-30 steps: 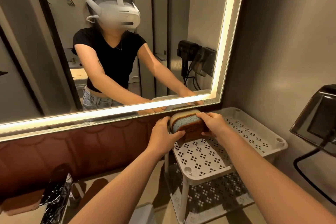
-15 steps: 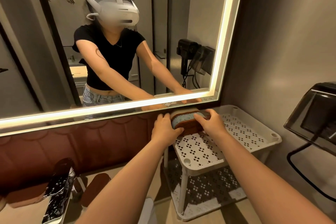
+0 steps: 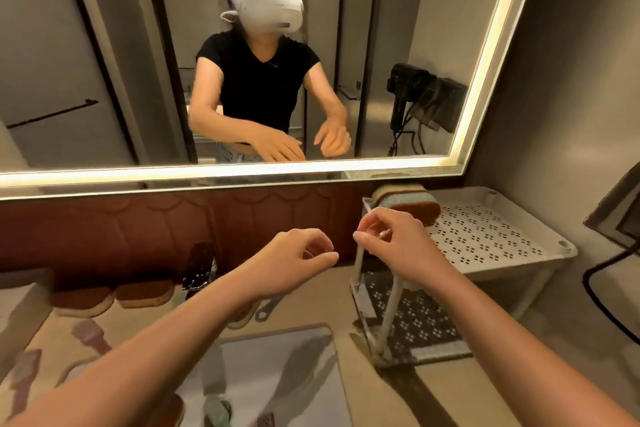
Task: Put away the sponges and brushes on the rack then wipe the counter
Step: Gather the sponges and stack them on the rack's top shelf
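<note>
A stack of sponges (image 3: 405, 202), brown, blue and tan, stands on edge at the back left corner of the white rack's top shelf (image 3: 485, 239). My right hand (image 3: 391, 241) hovers just in front of the stack, fingers loosely curled and holding nothing. Left of the rack, above the counter, my left hand (image 3: 298, 260) also hangs loosely curled and holds nothing. Two brown sponges (image 3: 138, 293) lie on the counter against the back wall at left. Blurred brush-like items (image 3: 90, 334) lie on the counter's left part.
A black faucet (image 3: 199, 265) stands behind the sink basin (image 3: 277, 374), with small items in the basin. The rack has a lower shelf (image 3: 415, 329). A dark holder (image 3: 620, 218) and cable (image 3: 602, 302) hang on the right wall. The mirror (image 3: 138, 45) spans the back wall.
Both hands let go of the sponge stack, which now stands on the rack's top shelf. They drew back toward me, and the view tilted down over the counter and sink.
</note>
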Tool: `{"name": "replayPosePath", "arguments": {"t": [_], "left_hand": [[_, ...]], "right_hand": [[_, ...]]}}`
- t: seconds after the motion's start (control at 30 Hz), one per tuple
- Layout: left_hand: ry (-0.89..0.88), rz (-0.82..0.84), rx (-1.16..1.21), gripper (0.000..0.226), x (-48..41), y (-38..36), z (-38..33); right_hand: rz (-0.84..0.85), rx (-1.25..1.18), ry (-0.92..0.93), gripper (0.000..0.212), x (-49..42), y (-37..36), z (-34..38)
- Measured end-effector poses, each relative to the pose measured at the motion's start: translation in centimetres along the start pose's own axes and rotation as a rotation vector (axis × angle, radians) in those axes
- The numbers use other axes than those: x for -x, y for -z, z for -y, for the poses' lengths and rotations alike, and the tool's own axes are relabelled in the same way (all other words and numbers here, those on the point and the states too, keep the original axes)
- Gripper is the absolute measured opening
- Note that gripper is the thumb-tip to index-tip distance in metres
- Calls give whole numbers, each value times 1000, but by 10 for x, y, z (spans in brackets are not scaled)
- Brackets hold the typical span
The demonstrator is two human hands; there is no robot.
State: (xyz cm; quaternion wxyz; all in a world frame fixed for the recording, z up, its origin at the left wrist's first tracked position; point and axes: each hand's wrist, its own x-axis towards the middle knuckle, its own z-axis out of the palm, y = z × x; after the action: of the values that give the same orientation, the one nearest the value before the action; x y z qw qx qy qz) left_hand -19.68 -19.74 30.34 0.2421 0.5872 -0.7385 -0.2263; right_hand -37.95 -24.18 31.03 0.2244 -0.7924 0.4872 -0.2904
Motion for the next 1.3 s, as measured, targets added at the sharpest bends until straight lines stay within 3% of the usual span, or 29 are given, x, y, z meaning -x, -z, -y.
{"name": "replayPosePath", "arguments": {"t": [0.3,0.53,0.67,0.77,0.93,1.13,1.3], "left_hand": [[216,26,-70,24,125,51,90],[486,-6,-22,18,173,58,188],[600,-70,105,22,178,58,241],[698,-148,120,41,173,56,274],[788,-98,-170,56,154,51,318],[773,42,-373,63,118,50,363],[712,53,-476,70,85,46,395]], "right_hand": [[510,37,26,25,31,-94,58],[667,126,-98,28,20,-185,54],[692,184,-167,36,1,-230,41],[669,235,-204,44,-15,-254,28],[627,297,-191,66,-39,-278,16],[597,366,-179,78,-69,-305,3],[631,517,-139,90,-88,-325,-3]]}}
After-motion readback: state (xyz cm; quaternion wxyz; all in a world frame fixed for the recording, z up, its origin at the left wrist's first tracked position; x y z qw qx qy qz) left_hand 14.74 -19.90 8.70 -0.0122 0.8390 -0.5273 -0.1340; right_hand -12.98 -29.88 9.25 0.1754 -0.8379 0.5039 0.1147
